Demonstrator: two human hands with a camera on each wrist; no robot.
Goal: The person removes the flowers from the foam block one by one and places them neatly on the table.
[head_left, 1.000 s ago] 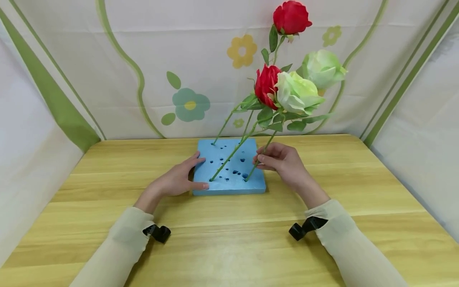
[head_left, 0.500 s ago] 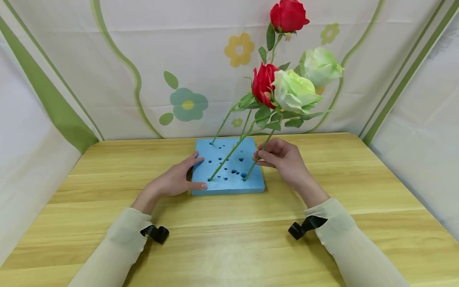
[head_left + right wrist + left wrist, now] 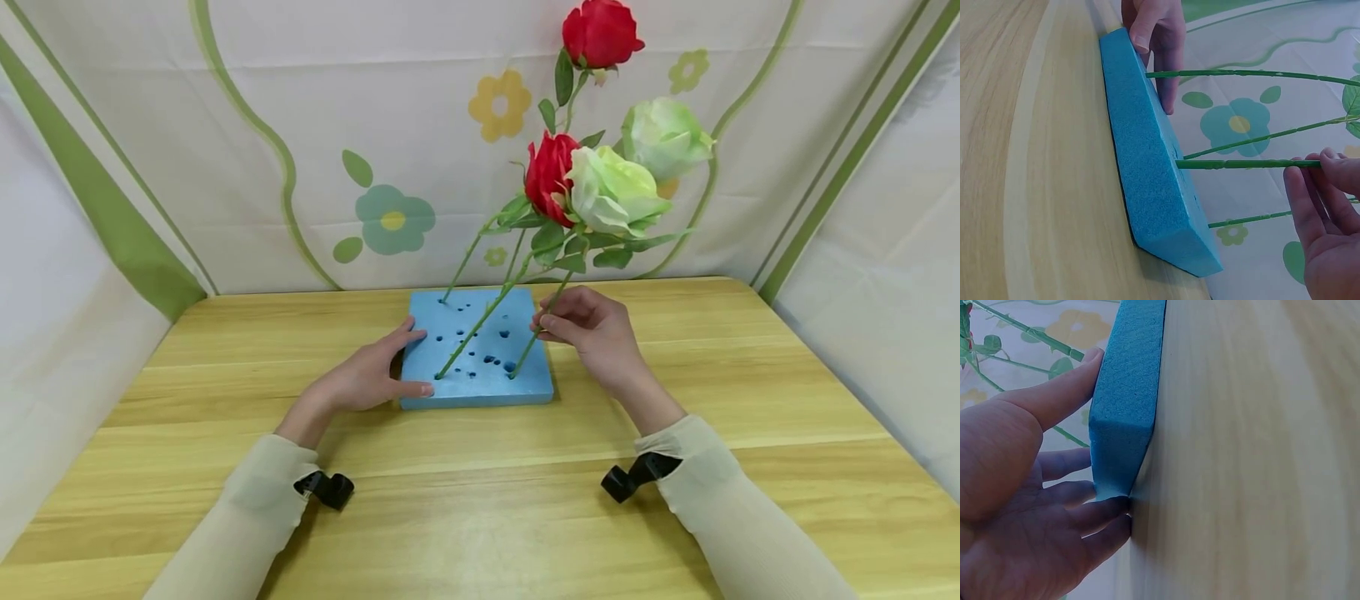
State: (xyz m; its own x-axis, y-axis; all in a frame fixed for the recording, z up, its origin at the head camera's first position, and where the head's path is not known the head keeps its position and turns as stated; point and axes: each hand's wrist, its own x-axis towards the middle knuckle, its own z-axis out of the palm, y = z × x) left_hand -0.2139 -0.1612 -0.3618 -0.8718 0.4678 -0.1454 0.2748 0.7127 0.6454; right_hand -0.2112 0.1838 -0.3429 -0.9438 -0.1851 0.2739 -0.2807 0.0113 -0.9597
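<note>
A blue foam block (image 3: 491, 390) with several holes lies flat near the table's back edge. Two red roses (image 3: 550, 175) and two pale green roses (image 3: 615, 192) stand in it on thin green stems, leaning right. My left hand (image 3: 360, 371) rests at the block's left edge, thumb on top and fingers spread along the side; the left wrist view shows the fingertips touching the foam (image 3: 1125, 394). My right hand (image 3: 592, 333) pinches the front right rose stem (image 3: 1241, 164) between thumb and fingers, above the hole it enters. Overlapping leaves hide which bloom tops that stem.
The wooden table (image 3: 480, 517) spreads in front and to both sides. Behind it hangs a white cloth (image 3: 247, 192) printed with flowers. Black wrist cameras (image 3: 326, 490) sit at both cuffs.
The whole view has shifted slightly. My right hand has risen a little along the stem. My left hand keeps its place on the block.
</note>
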